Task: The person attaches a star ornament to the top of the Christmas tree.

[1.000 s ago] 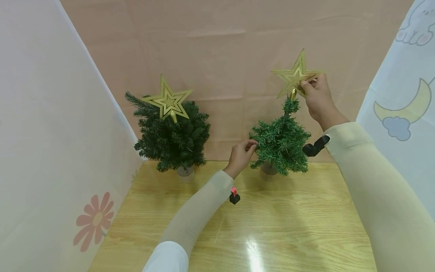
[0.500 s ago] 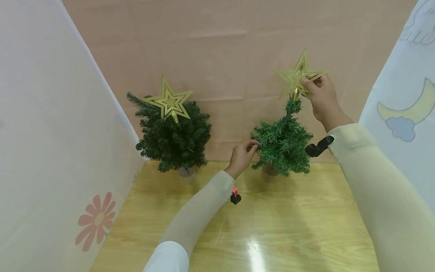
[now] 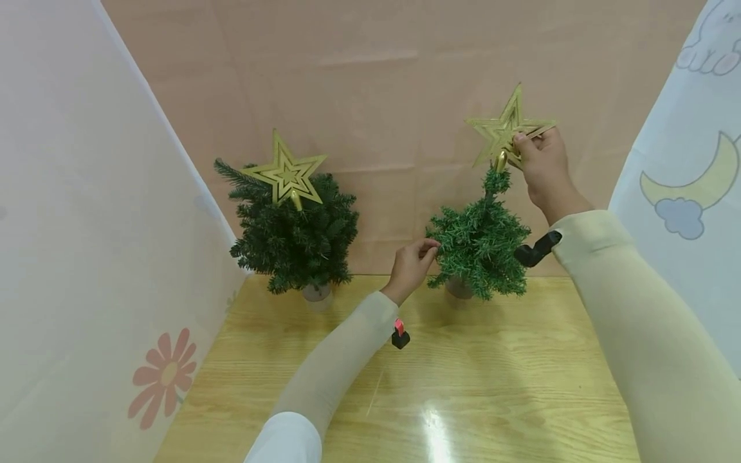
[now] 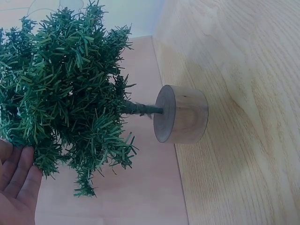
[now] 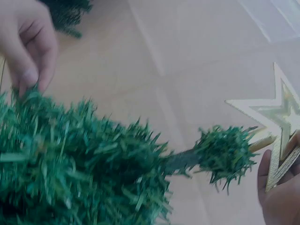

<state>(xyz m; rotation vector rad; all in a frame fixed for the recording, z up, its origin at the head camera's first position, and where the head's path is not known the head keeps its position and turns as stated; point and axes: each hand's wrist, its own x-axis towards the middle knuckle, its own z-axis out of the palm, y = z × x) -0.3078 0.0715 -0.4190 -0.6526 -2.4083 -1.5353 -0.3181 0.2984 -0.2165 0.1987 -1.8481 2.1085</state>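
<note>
A gold star topper (image 3: 502, 132) stands at the tip of the right-hand small Christmas tree (image 3: 480, 247). My right hand (image 3: 547, 168) pinches the star's lower right part between thumb and fingers. In the right wrist view, the star's gold stem (image 5: 262, 143) meets the tree's tufted tip. At the tree's left side my left hand (image 3: 412, 267) pinches the end of a branch, as the right wrist view also shows. The tree's round wooden base (image 4: 183, 115) rests on the table in the left wrist view.
A darker Christmas tree (image 3: 301, 241) with its own gold star (image 3: 288, 173) stands to the left. Behind both trees hangs a pinkish-tan cloth (image 3: 370, 96). Printed cloth walls flank the wooden table (image 3: 492, 379) on both sides.
The right hand and its star shift only slightly against the tree tip. My left hand keeps its hold on the branch. The view sways a little.
</note>
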